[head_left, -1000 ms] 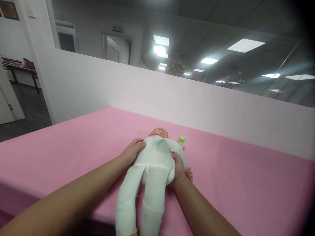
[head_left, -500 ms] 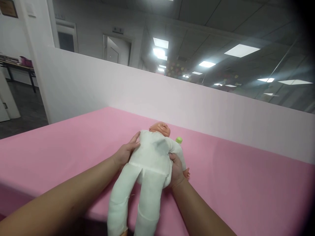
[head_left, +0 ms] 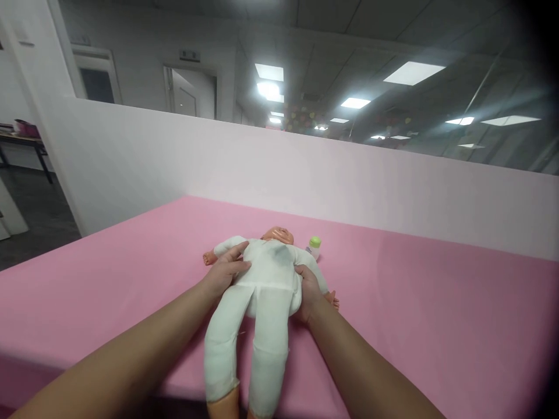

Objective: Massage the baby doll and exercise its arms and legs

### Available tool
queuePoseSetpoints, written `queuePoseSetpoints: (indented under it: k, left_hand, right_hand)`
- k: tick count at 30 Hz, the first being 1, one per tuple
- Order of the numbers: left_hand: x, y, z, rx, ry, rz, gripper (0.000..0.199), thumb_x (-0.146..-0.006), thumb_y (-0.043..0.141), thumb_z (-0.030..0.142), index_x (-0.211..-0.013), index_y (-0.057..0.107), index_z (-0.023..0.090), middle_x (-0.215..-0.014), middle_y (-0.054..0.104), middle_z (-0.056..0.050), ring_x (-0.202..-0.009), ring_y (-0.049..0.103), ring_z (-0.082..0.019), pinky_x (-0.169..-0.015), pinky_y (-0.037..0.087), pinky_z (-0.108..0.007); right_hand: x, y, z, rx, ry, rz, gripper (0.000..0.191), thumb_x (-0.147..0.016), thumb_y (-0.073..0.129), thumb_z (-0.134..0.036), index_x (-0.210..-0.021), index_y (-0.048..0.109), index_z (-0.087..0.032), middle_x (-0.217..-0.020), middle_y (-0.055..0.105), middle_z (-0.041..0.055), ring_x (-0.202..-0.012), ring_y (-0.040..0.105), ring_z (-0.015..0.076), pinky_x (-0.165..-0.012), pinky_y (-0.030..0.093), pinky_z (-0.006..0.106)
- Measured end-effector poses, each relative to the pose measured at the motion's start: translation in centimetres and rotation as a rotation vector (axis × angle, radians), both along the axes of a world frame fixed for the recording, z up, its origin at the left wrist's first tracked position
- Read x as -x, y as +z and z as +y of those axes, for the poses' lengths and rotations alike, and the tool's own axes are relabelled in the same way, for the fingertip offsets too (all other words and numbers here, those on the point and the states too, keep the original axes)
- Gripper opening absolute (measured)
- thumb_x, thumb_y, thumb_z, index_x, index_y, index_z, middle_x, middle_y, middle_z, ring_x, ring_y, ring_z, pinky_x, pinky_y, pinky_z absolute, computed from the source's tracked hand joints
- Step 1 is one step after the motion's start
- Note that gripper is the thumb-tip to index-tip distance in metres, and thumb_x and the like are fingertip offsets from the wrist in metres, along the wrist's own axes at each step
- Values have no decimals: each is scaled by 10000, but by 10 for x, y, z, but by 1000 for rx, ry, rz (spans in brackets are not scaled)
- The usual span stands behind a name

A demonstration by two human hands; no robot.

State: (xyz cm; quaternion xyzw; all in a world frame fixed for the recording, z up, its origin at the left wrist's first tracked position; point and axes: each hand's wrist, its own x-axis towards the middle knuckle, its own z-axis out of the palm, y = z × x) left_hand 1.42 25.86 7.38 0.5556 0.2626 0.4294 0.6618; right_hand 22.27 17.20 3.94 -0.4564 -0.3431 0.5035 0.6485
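Observation:
A baby doll [head_left: 273, 273] with a white cloth body lies on its back on the pink padded surface [head_left: 406, 314], its head toward the wall and its legs toward me. My left hand [head_left: 225, 270] grips the left side of its torso, thumb on the front. On the other side, my right hand [head_left: 309, 294] holds the torso under the doll's arm, its fingers hidden behind the body. Both doll arms spread outward. Just beyond the right-hand doll arm stands a small bottle [head_left: 314, 247] with a green cap.
A low white wall [head_left: 305, 174] runs along the back of the pink surface, with glass above it reflecting ceiling lights. The surface's front edge lies under the doll's legs. At far left, a table [head_left: 21, 138] holds a pink item.
The doll has been lowered and laid flatter on the surface, its left-side arm now showing. More of the bottle is visible. My view has shifted slightly.

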Motion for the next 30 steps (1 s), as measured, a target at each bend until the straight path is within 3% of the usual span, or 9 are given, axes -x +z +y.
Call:
queuePoseSetpoints:
  k: [4, 7, 10, 13, 18, 21, 24, 28, 30]
  left_hand:
    - [3, -7, 4, -49, 126, 226, 887, -710, 862, 382, -1513, 523, 219, -1299, 666, -158, -1203, 647, -342, -1001, 512, -448]
    - [5, -9, 5, -137, 139, 417, 840, -705, 850, 440, -1461, 563, 215, -1259, 687, -159, -1154, 669, -343, -952, 526, -445]
    - [6, -10, 6, -207, 175, 510, 798, -656, 855, 495, -1359, 629, 190, -1188, 727, -153, -1117, 683, -347, -919, 528, -421]
    - [9, -9, 5, -278, 207, 575, 723, -644, 835, 555, -1252, 682, 193, -1143, 751, -140, -1054, 702, -350, -865, 526, -402]
    - [16, 5, -4, -436, 282, 791, 506, -770, 705, 609, -1104, 733, 230, -1083, 768, -92, -996, 706, -328, -817, 496, -379]
    - [14, 20, 0, -418, 320, 759, 434, -827, 646, 582, -1107, 733, 263, -975, 773, -53, -902, 707, -293, -786, 488, -371]
    - [0, 35, 16, -354, 341, 589, 401, -827, 649, 571, -1072, 731, 265, -1035, 764, -47, -901, 695, -273, -763, 489, -353]
    - [-37, 45, 50, -275, 396, 376, 368, -805, 690, 565, -964, 731, 235, -1105, 747, -83, -1035, 659, -301, -839, 472, -363]
    - [-58, 47, 67, -204, 441, 302, 359, -782, 725, 554, -917, 723, 221, -1077, 744, -109, -1067, 644, -332, -875, 459, -391]
  right_hand:
    - [1, 4, 4, 120, 7, 59, 330, -856, 648, -488, -971, 712, -185, -735, 692, 57, -769, 675, 258, -758, 577, 367]
    - [-7, 9, 3, 138, -119, -389, 358, -932, 592, -477, -1050, 715, -162, -875, 739, 74, -837, 686, 230, -760, 529, 321]
    - [-22, 15, 3, 220, -165, -813, 330, -925, 580, -440, -770, 714, -181, -738, 704, 62, -731, 646, 233, -704, 467, 333]
    - [-33, 20, 1, 236, -236, -948, 366, -859, 647, -388, -542, 578, -218, -571, 600, 33, -635, 564, 224, -664, 389, 335]
    - [-30, 39, -18, 125, -412, -1108, 221, -868, 585, -309, -666, 636, -237, -669, 652, 0, -659, 564, 201, -622, 348, 299]
    - [-23, 57, -28, -35, -433, -1062, 235, -910, 545, -353, -745, 667, -240, -692, 666, -22, -654, 590, 183, -609, 391, 277]
    - [-18, 77, -21, -150, -363, -1025, 202, -911, 552, -334, -878, 730, -245, -786, 713, -14, -697, 625, 184, -652, 452, 280]
    - [-19, 91, 19, -270, -353, -1018, 327, -884, 526, -189, -1114, 744, -270, -1089, 751, 10, -977, 672, 206, -875, 496, 319]
    - [-20, 92, 47, -265, -378, -908, 356, -866, 560, -178, -1163, 732, -273, -1185, 732, 12, -1066, 659, 215, -962, 482, 337]
